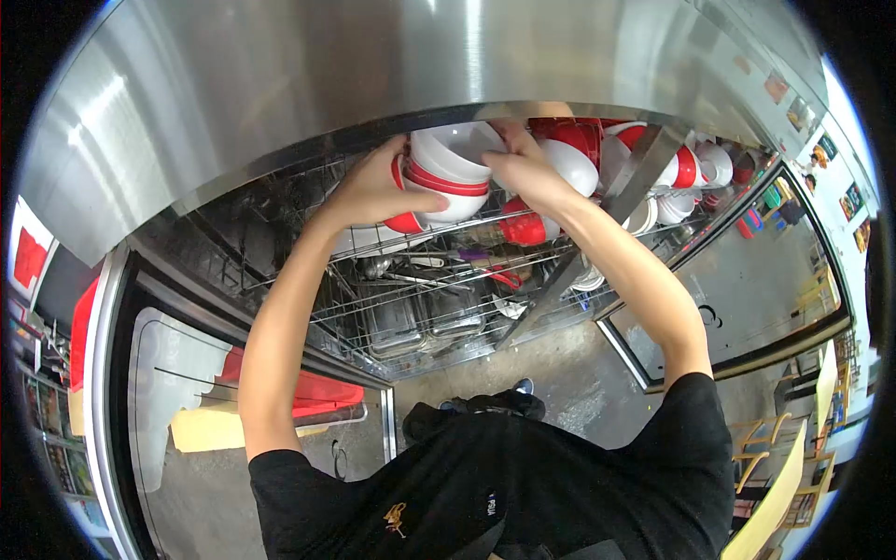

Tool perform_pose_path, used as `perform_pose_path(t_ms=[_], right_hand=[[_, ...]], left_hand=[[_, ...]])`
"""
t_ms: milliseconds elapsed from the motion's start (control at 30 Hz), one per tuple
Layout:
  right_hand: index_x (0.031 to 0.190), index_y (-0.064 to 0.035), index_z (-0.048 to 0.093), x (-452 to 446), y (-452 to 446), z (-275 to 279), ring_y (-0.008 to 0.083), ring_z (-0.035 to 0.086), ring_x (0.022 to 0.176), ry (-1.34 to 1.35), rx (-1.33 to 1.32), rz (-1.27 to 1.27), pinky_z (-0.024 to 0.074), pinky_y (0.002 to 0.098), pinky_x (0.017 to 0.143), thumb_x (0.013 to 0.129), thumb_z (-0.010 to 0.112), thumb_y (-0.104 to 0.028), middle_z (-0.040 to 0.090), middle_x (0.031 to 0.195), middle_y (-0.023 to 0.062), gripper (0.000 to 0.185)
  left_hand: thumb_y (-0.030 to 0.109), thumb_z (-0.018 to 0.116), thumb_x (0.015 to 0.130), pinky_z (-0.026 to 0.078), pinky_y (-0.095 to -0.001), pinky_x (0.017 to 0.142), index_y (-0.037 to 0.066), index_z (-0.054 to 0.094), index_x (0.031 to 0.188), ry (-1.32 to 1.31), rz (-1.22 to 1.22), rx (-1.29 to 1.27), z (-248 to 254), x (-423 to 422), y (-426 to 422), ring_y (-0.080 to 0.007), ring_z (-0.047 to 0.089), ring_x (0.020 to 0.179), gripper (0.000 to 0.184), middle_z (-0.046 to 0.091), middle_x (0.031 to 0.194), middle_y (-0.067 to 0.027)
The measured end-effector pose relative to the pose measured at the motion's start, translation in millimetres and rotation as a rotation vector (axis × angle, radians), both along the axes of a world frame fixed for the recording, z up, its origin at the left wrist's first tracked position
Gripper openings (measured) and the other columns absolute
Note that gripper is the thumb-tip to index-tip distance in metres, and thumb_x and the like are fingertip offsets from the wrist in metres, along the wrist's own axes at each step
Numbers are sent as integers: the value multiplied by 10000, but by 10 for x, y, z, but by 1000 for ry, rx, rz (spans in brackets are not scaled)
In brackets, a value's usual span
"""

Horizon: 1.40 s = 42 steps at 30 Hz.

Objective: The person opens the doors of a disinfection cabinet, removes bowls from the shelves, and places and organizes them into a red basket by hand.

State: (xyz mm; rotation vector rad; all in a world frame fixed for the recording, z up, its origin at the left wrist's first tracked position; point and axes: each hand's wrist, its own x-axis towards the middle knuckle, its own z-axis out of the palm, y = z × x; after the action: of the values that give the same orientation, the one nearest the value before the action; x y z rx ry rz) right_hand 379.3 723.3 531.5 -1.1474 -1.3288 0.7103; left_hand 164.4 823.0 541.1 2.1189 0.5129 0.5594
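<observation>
A stack of white and red bowls [450,191] stands on the upper wire shelf [485,224] of a steel cabinet. My left hand [378,187] grips the stack from its left side, thumb across the front. On the other side my right hand [523,159] closes on the stack near the top white bowl, its fingertips partly hidden behind the rim. Just right of my right hand are a white bowl [571,168] and a red bowl [528,224]. Part of a red-rimmed bowl [404,222] shows under my left thumb.
More red and white bowls [686,168] fill the shelf to the right, past a metal upright [644,173]. Metal utensils [401,269] and clear trays [392,322] lie on the lower rack. Glass doors [747,271] stand open on both sides. A steel panel [373,65] overhangs the shelf.
</observation>
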Motion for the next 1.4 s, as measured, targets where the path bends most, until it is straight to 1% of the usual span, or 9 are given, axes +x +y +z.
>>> perform_pose_path(t_ms=[133, 233, 500, 800, 967, 1067, 1233, 1333, 1400], right_hand=[[1290, 60, 419, 77, 5, -51, 240, 565, 1119, -29, 46, -29, 445, 332, 957, 780, 585, 21, 567, 1218, 173, 537], [1102, 69, 524, 75, -94, 45, 238, 607, 952, 365, -345, 56, 507, 366, 871, 778, 571, 52, 571, 1088, 142, 328], [1051, 98, 473, 152, -25, 107, 384, 591, 1051, 601, -752, 345, 507, 572, 927, 856, 468, -30, 559, 1091, 243, 234], [1341, 87, 304, 79, -53, 220, 469, 415, 1259, 935, -635, 395, 378, 712, 970, 898, 352, -83, 361, 1371, 292, 477], [1403, 83, 196, -52, -364, 149, 457, 275, 1358, 1249, -532, 510, 218, 725, 1064, 901, 252, -69, 260, 1436, 307, 527], [1406, 95, 183, -130, -582, 140, 467, 262, 1359, 1413, -512, 554, 213, 717, 1070, 900, 262, -62, 255, 1439, 307, 535], [1388, 155, 187, -231, -906, 285, 480, 241, 1362, 1439, -501, 586, 180, 680, 1105, 869, 303, -40, 210, 1466, 327, 567], [1363, 165, 186, -202, -1137, 130, 529, 224, 1343, 1402, -459, 724, 181, 674, 1111, 831, 377, -63, 217, 1445, 349, 610], [1309, 60, 402, -246, -1409, 67, 468, 365, 1300, 1256, -418, 703, 279, 698, 1050, 835, 453, -96, 418, 1353, 293, 501]], left_hand=[[333, 863, 566, 407, -359, 1039, -69, 408, 1345, -68, 3, 131, -4, -55, -77, -279, 544, 1190, 988, 557, 1289, -205], [529, 860, 456, 436, -376, 1001, -71, 448, 1319, -3, 123, 180, -11, -42, -203, -341, 558, 1173, 1130, 551, 1279, -250], [431, 906, 460, 432, -358, 1013, -94, 453, 1289, 72, 108, 154, -1, -53, -139, -294, 581, 1130, 1080, 586, 1246, -217], [385, 874, 488, 475, -343, 914, -13, 566, 1221, -390, 93, 42, 52, -5, -198, -272, 627, 1036, 889, 643, 1157, -175], [458, 851, 544, 492, -360, 872, 3, 602, 1173, -346, 132, 274, 241, -24, -379, -290, 648, 978, 815, 671, 1073, -172], [408, 874, 564, 476, -345, 918, -12, 566, 1222, -206, 144, 43, 226, -49, -516, -247, 626, 1025, 839, 643, 1146, -164], [497, 855, 527, 490, -367, 898, -12, 561, 1222, -256, 146, 202, 461, -83, -852, -307, 641, 1018, 910, 653, 1123, -189], [541, 838, 530, 497, -401, 911, 18, 538, 1253, -116, 220, 350, 479, -101, -1149, -361, 632, 1046, 942, 642, 1153, -199], [579, 828, 535, 518, -442, 882, 10, 520, 1265, -177, 215, 474, 330, -124, -1421, -373, 635, 1032, 975, 619, 1173, -220]])
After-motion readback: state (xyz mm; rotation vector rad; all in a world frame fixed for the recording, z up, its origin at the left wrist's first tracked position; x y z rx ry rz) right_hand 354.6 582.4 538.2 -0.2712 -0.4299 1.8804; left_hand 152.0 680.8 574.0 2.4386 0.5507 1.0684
